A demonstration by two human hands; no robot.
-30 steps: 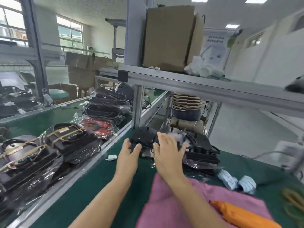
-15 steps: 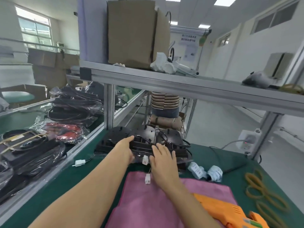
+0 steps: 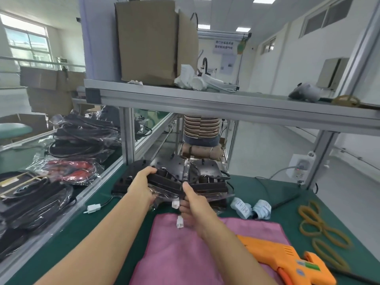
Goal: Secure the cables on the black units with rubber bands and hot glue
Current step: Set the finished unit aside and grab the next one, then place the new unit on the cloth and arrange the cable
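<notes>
Green bench mat (image 3: 72, 239) underneath. Pink cloth (image 3: 174, 254) below both wrists. Stacked black units (image 3: 205, 182) just ahead of hands. Orange glue gun (image 3: 287, 258) right of right forearm; rubber bands (image 3: 320, 229) further right. Left hand (image 3: 141, 186) gripping top unit's left end. Right hand (image 3: 193, 204) curled on its front edge, white connector (image 3: 175, 203) at fingertips.

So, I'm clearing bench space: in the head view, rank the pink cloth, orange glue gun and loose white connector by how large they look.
1. pink cloth
2. orange glue gun, though nearness to the camera enlarges it
3. white connector
</notes>
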